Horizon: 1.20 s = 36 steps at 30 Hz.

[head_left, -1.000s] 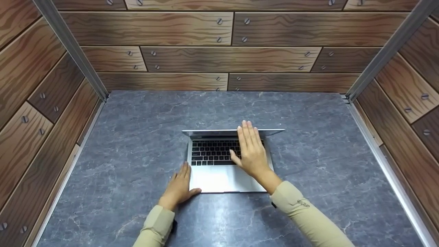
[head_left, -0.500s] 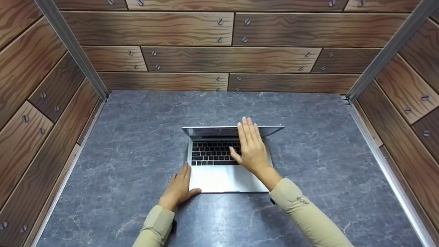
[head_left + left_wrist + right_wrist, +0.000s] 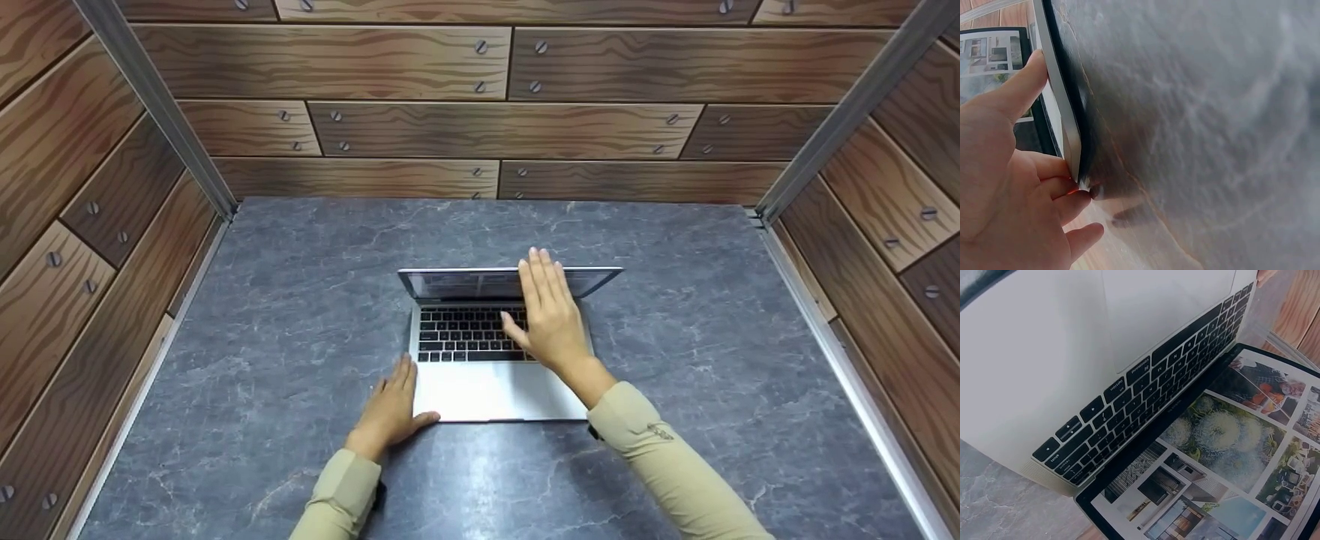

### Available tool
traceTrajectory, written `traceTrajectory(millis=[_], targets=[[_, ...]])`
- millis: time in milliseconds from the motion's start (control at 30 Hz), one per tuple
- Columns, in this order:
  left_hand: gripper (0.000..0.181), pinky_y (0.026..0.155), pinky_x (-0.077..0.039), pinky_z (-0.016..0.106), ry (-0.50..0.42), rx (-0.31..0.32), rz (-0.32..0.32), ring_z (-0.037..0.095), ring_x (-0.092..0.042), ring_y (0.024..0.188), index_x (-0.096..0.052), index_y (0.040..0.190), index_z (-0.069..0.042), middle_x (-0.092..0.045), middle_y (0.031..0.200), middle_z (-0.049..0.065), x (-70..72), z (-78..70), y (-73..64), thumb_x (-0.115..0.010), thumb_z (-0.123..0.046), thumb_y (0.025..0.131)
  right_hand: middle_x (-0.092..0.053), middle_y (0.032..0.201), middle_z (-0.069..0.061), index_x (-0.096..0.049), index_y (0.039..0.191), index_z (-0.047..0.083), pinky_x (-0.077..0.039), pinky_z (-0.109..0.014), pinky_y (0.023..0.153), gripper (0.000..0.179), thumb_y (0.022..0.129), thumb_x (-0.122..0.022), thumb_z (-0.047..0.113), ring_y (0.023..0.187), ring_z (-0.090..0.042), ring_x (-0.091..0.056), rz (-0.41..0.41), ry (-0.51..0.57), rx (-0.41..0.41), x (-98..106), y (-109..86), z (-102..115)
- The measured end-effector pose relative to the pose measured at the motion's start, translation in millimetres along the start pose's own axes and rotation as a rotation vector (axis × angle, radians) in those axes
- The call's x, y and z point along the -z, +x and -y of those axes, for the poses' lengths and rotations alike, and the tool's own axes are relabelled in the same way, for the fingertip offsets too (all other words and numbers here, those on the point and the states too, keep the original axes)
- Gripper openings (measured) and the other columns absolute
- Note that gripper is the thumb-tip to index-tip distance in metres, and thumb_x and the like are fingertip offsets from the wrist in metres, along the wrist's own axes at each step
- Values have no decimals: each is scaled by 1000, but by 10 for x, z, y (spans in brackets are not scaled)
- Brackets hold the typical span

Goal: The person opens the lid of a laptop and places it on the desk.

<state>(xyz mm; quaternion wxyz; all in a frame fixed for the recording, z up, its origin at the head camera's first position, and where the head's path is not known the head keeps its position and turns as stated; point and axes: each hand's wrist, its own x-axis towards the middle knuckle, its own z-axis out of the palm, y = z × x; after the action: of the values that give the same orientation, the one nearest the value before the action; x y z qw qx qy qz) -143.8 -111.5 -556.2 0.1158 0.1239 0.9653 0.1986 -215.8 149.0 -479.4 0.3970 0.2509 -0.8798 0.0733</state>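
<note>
A silver laptop (image 3: 487,391) lies on the dark marbled tabletop with its lid raised. Its black keyboard (image 3: 461,336) faces me, and the lit screen (image 3: 1224,439) displays a page of photos in the right wrist view. My left hand (image 3: 390,409) rests at the front left corner, fingers along the side and thumb at the front edge; the left wrist view has them against the thin base edge (image 3: 1064,101). My right hand (image 3: 553,326) reaches over the keyboard, its straight fingers against the lid's inner side with the tips past the top edge. The right wrist view does not show this hand.
Wood-patterned walls (image 3: 480,127) enclose the tabletop (image 3: 322,247) at the back and both sides. Metal rails (image 3: 847,360) run along the side edges, and metal posts (image 3: 169,112) stand at the back corners.
The lid has tilted farther back, so more of the screen shows. My right hand has moved slightly away from me with it. My left hand and the laptop base have stayed put.
</note>
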Motion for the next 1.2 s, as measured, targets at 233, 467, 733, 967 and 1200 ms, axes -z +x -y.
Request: traceTrajectory(millis=[233,467,733,967,1200], targets=[[94,119,-27,59,-18,6,2,41,-24,148,-26,147,11,-22,158,28,-2,2,11,-68,-46,85,-47,144,-27,-47,136,-9,-30,-45,122,78,77,-74,34,134,-42,-45,8,18,-27,0,54,-8],[95,119,-26,59,-31,4,-3,42,-23,148,-26,147,12,-22,158,29,-3,2,4,-68,-46,84,-45,145,-28,-46,137,-9,-37,-52,115,79,77,-74,34,136,-42,-44,36,39,-29,-11,107,-33],[94,118,-28,58,-25,34,29,41,-23,148,-26,148,10,-21,158,27,-2,-19,12,-68,-46,85,-42,149,-26,-44,139,-8,-35,-52,117,79,79,-72,35,140,-40,-40,101,35,-61,-7,161,-58],[94,119,-27,58,-33,35,24,41,-22,149,-25,148,10,-20,159,27,0,-8,15,-68,-46,85,-44,147,-26,-44,139,-7,-35,-52,117,79,79,-73,35,138,-40,-42,102,24,-60,-31,216,-92],[94,118,-27,59,-38,27,20,41,-22,149,-26,147,11,-20,158,28,-1,0,20,-68,-44,85,-45,147,-26,-46,138,-7,-35,-51,117,77,79,-72,35,139,-39,-42,99,41,-66,-47,262,-123]])
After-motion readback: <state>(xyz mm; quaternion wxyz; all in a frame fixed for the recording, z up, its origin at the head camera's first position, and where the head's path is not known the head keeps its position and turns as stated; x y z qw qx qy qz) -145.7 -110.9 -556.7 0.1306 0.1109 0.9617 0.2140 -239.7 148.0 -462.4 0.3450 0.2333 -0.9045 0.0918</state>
